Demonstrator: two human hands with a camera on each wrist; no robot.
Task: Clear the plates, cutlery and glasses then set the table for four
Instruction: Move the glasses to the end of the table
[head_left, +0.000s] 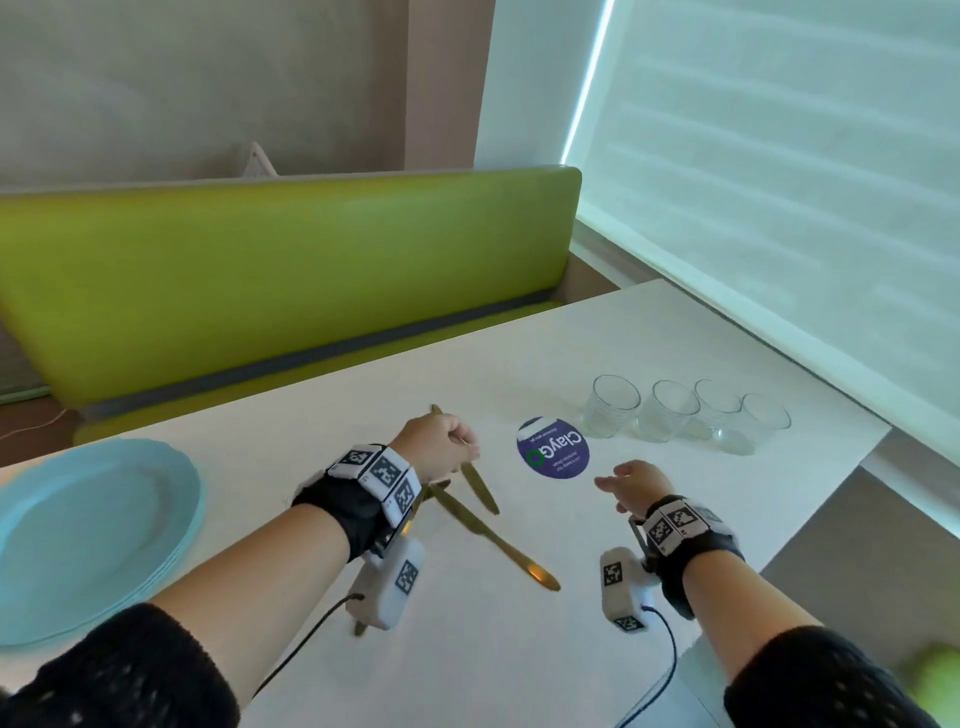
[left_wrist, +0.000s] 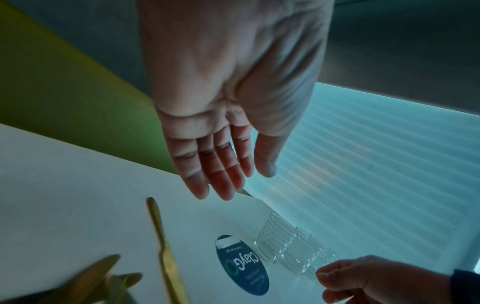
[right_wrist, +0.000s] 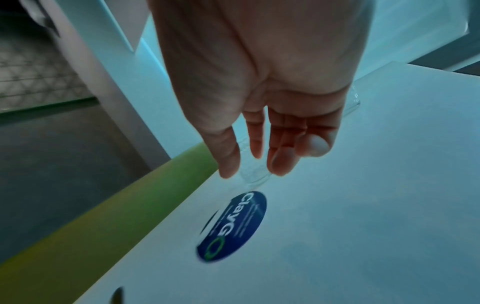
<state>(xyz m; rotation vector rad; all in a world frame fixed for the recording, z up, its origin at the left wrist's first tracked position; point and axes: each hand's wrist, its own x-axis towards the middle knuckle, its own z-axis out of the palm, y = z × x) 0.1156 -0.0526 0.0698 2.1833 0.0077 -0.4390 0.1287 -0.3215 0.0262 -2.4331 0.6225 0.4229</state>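
Note:
My left hand (head_left: 460, 444) (left_wrist: 244, 183) hovers over a gold knife (head_left: 480, 488) (left_wrist: 161, 232) that lies on the white table (head_left: 519, 649). The left wrist view shows its fingers straight and its palm empty. More gold cutlery (head_left: 493, 538) (left_wrist: 98, 271) lies crossed just below that wrist. My right hand (head_left: 615, 483) (right_wrist: 254, 171) hangs relaxed and empty near a row of several clear glasses (head_left: 672, 415) (left_wrist: 275, 240). A stack of light-blue plates (head_left: 88, 535) sits at the table's left.
A blue oval ClayGo sticker (head_left: 553, 448) (right_wrist: 233, 226) lies on the table between my hands. A green bench (head_left: 285, 280) runs along the far edge. A window blind (head_left: 779, 182) stands close behind the glasses. The table's right edge is near my right wrist.

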